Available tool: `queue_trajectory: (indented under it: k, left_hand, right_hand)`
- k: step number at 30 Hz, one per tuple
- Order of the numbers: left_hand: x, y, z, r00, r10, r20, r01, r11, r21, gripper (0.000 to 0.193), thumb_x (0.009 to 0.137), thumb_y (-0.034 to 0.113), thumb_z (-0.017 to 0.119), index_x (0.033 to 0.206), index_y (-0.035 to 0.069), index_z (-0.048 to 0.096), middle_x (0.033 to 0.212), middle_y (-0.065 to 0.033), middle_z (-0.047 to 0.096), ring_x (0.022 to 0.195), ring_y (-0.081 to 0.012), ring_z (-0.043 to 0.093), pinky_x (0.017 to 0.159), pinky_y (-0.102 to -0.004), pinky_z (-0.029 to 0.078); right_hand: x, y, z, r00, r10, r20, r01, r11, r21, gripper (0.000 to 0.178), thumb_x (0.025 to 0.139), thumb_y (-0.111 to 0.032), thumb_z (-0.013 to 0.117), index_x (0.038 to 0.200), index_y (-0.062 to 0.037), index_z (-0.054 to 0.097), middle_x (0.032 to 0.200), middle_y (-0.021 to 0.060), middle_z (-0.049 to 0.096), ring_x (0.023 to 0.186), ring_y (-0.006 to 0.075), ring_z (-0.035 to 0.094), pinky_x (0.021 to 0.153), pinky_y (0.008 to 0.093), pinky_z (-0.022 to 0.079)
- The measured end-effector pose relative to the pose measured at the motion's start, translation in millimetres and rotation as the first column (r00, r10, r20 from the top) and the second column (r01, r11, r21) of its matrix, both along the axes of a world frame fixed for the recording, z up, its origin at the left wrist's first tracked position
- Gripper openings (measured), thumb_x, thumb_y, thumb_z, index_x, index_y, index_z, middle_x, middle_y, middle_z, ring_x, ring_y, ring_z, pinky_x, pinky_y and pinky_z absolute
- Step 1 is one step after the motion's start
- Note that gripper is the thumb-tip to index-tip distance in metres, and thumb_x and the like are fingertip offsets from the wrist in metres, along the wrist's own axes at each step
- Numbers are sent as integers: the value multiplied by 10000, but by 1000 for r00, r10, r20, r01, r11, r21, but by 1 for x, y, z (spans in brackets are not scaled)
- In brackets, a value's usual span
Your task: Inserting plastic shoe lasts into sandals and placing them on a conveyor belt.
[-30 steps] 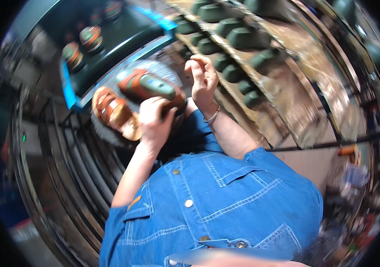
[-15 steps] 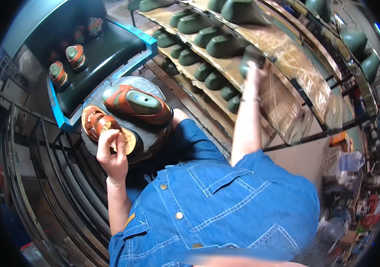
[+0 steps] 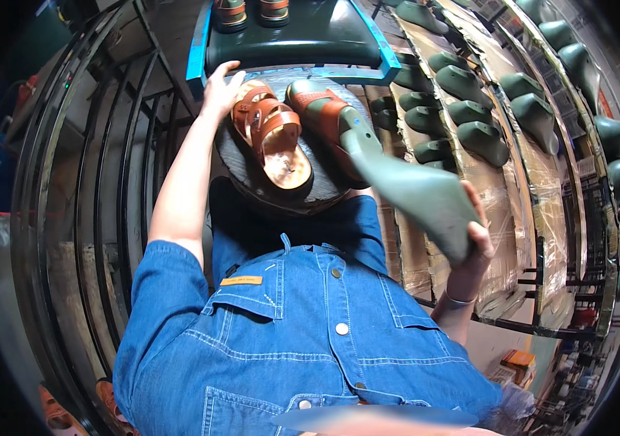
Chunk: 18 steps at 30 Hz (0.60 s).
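Note:
My right hand (image 3: 478, 236) grips a dark green shoe last (image 3: 426, 196) by its thick heel end, to the right of a round wooden block (image 3: 226, 156). The last's narrow toe points up and left, overlapping a brown sandal with a green last inside it (image 3: 317, 109). Beside that, a brown strappy sandal (image 3: 274, 134) lies on the block with nothing in it, its tan footbed showing. My left hand (image 3: 224, 91) is by that sandal's toe, fingers apart; whether it touches the sandal I cannot tell.
Beyond the block stands a dark conveyor belt (image 3: 295, 43) in a blue frame (image 3: 197, 47), with sandals at its far left. Slanted shelves of green lasts (image 3: 481, 142) fill the right. Black metal rails (image 3: 125, 131) run along the left, with more sandals (image 3: 59, 410) low down.
My right hand has brought the last from the shelf back to the block. My left hand has left the sandal's heel end for its toe. The view has swung to the right.

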<state>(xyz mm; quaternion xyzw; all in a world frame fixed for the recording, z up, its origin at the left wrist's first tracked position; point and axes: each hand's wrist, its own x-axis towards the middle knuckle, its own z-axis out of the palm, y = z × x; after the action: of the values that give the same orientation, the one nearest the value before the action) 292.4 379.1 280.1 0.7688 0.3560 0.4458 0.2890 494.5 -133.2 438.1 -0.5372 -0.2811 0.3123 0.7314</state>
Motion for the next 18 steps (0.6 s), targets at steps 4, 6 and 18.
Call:
queue_trajectory:
  k: [4,6,18]
  left_hand:
    - [7,2,-11,961,-263,81,274,891,-363,395,1059,316,567,1315,28,657,1278,-91,698,1196,-188,630,1063,-328,462]
    - [-4,-9,-18,961,-263,83,276,909,-313,434,1073,354,524,1313,17,658,1269,-97,698,1200,-190,625,1071,-327,453]
    - [-40,-175,72,910,-339,241,381,911,-157,485,982,321,667,1304,-39,627,1301,-199,654,1229,-309,618,1080,-390,459]
  right_hand:
    - [-30,53,-6,966,243,91,-220,953,-208,717,796,-239,709,1436,35,533,1368,167,604,1264,249,581,1107,362,423]
    - [-52,85,-21,922,296,249,-244,945,-218,664,837,-146,715,1448,27,521,1371,165,605,1291,243,567,1129,372,409]
    - [-86,189,-104,661,12,750,-151,981,118,561,957,-152,631,1474,13,490,1609,285,346,1492,404,364,1216,461,295]
